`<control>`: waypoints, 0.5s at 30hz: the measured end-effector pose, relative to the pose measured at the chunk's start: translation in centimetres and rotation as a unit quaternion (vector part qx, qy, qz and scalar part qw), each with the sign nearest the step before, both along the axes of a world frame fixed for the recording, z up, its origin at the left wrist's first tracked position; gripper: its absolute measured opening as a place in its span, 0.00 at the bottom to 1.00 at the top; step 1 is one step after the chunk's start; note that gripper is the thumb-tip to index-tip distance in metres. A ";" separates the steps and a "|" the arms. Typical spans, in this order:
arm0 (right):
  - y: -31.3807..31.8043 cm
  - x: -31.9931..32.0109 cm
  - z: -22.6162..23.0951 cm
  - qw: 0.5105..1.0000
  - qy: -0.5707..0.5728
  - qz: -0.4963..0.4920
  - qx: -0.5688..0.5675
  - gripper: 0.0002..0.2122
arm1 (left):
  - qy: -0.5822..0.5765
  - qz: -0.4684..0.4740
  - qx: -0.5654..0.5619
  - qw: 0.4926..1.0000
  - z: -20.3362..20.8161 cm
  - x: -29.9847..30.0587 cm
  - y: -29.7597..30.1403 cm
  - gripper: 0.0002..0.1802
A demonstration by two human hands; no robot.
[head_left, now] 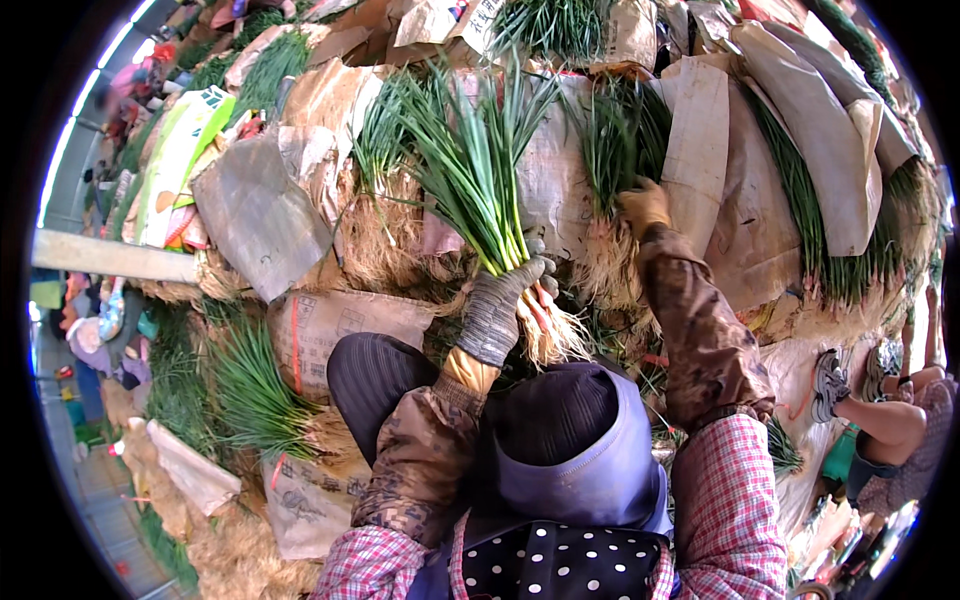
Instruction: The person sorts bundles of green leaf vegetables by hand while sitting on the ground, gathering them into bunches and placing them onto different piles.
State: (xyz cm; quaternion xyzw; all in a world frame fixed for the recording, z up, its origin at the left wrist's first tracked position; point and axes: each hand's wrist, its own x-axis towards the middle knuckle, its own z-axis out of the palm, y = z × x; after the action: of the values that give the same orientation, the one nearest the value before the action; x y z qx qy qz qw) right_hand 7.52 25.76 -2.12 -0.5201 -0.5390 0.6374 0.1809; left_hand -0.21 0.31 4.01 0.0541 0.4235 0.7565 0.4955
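Observation:
My left hand (503,310), in a grey knit glove, is closed round a bunch of green onions (490,180). Its long green leaves point away from me, and the pinkish-white bulbs and pale roots hang out below the fist. Further right, my right hand (645,207), in a tan glove, reaches to a second clump of green onions (605,150) lying on the heap. Its fingers are bent in at the lower stalks, with their tips partly hidden. Just left of the held bunch lies another small clump (380,140), roots toward me.
Brown and white sacks (700,150) cover much of the rooted heap ahead. A loose bundle of green onions (262,390) lies by my left knee (375,380). At the right edge another person's bare leg and shoe (828,385) show. A pale beam (115,255) crosses the left side.

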 end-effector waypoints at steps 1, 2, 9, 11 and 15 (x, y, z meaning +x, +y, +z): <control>-0.1 0.8 1.0 0.995 0.062 -0.033 -0.075 0.19 | 0.005 -0.004 -0.021 1.000 -0.2 -0.3 -0.4 0.15; -0.7 1.9 2.6 0.991 0.081 -0.050 -0.092 0.17 | 0.010 -0.009 -0.040 0.999 -0.2 -0.5 -0.8 0.15; 5.6 12.2 -8.4 0.924 -0.044 0.165 0.342 0.15 | -0.021 -0.007 -0.052 0.998 -0.1 1.4 1.3 0.09; 5.8 13.0 -10.3 0.769 -0.170 0.302 0.537 0.15 | -0.036 -0.024 -0.057 0.997 -0.5 1.6 1.5 0.09; 0.5 8.6 -3.8 0.789 -0.312 0.261 0.461 0.12 | -0.022 -0.025 -0.089 0.995 -1.6 1.4 0.9 0.09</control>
State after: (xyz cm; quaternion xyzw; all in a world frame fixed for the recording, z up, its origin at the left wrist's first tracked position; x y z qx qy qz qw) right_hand 16.12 26.23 -5.92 -0.3854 -0.9110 0.1389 0.0478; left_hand 1.18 1.20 2.45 0.0034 0.4763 0.7043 0.5264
